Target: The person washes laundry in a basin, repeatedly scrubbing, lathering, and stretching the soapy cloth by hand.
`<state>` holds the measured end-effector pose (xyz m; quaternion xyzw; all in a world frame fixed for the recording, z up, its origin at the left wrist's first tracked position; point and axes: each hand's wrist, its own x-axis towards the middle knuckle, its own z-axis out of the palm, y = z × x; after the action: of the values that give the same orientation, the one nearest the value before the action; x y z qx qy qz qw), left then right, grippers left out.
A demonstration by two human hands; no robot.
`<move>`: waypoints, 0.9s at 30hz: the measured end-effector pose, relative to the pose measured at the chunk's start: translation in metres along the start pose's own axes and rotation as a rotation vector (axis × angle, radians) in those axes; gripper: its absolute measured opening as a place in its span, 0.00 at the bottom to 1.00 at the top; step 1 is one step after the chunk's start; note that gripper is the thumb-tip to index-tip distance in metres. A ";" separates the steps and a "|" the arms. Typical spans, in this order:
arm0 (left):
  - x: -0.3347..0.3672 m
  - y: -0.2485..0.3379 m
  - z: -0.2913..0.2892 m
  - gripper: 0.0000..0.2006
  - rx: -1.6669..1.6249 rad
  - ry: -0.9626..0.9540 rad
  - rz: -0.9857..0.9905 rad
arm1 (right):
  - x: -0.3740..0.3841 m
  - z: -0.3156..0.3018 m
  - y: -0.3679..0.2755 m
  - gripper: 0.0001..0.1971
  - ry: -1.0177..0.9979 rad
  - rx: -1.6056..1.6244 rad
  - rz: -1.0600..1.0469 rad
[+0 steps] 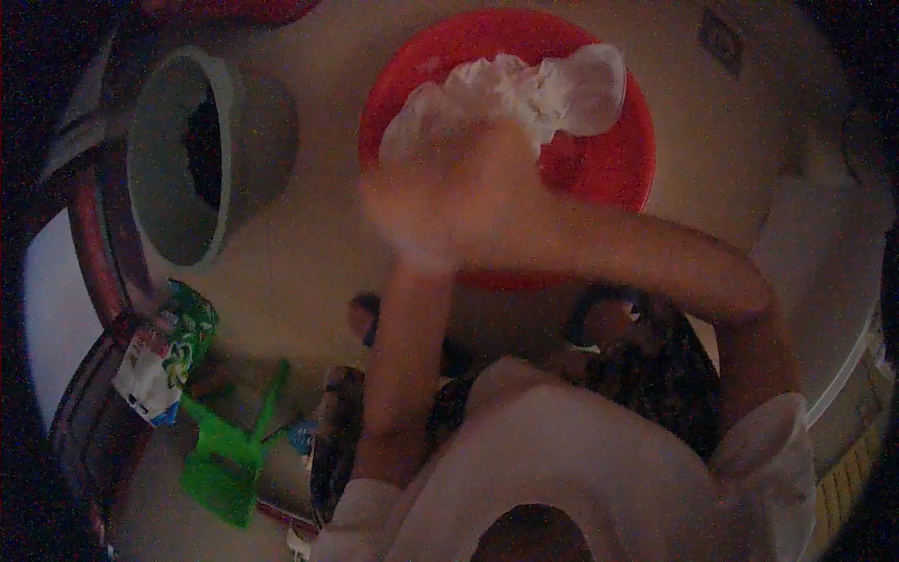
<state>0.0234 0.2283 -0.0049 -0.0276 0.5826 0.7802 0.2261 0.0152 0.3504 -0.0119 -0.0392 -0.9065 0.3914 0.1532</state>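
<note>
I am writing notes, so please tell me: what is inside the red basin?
Bunched white cloth lies in the red basin. The left hand and right hand, both blurred, hide part; what lies beneath them or under the cloth cannot be seen.

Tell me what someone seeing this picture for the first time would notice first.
Probably the red basin at top centre, with bunched white cloth in it and the blurred left hand and right hand over its near side. Next might come the bright green thing at lower left, perhaps a dustpan, then the grey bucket left of the basin.
</note>
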 end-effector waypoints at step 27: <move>0.017 0.023 -0.024 0.13 0.370 0.061 0.329 | -0.013 -0.021 0.046 0.20 -0.817 0.383 0.295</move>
<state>-0.0058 0.2060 0.0030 0.0859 0.7188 0.6853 0.0798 0.0314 0.3944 -0.0351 0.0187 -0.7887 0.5527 -0.2684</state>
